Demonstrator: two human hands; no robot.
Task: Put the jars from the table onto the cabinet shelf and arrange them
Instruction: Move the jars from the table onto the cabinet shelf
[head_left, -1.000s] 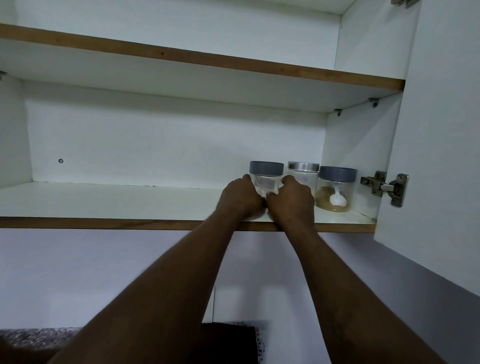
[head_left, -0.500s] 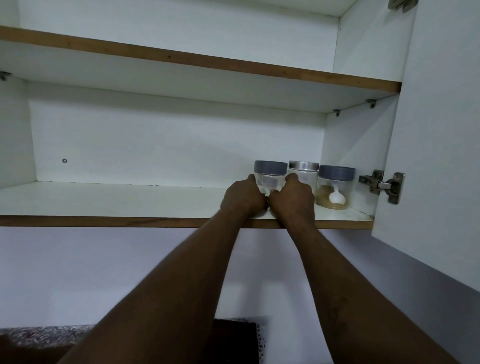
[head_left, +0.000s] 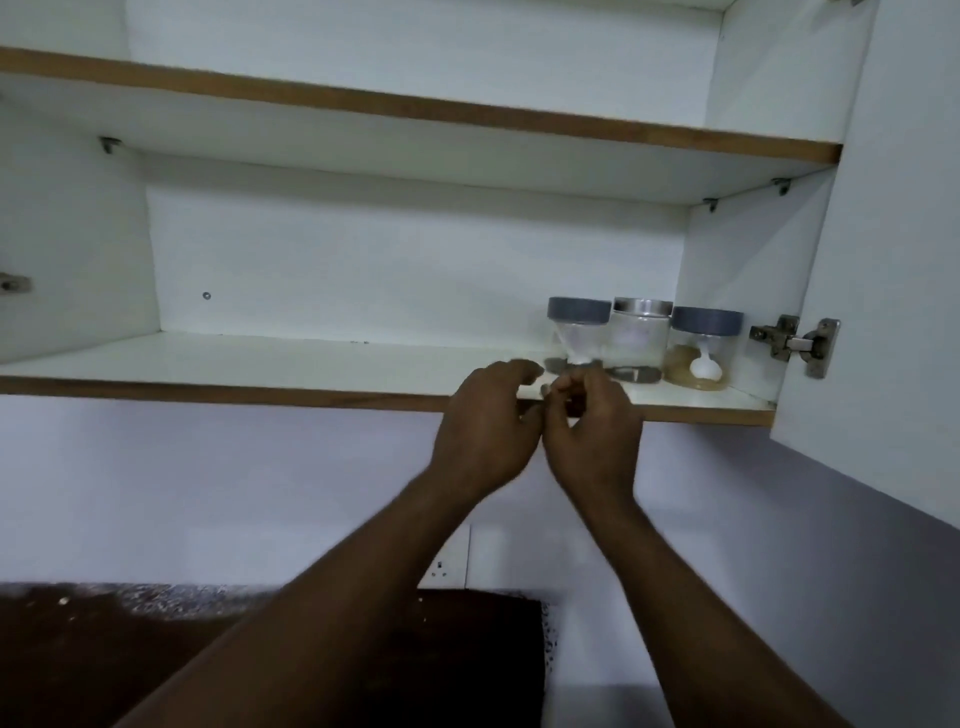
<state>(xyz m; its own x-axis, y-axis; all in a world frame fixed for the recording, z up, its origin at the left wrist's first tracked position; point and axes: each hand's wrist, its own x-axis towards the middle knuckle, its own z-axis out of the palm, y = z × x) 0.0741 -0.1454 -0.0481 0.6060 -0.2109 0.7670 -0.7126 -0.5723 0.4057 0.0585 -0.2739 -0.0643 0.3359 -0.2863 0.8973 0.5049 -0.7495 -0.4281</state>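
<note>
Shelf (head_left: 260, 358), right end: three jars (head_left: 640, 338) side by side. Left hand (head_left: 488, 426), right hand (head_left: 595, 436): at near edge, fingers loosely curled, holding nothing.

Open white door (head_left: 893, 260), metal hinge (head_left: 795, 343) (on its inner face), wall socket (head_left: 447, 564)

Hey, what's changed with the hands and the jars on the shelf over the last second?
Both hands let go of the left grey-lidded jar and drew back off the shelf: left hand and right hand now hang before its front edge, loosely curled, holding nothing. That jar, the silver-lidded jar and the jar with the white scoop stayed in a row at the shelf's right end.
</note>
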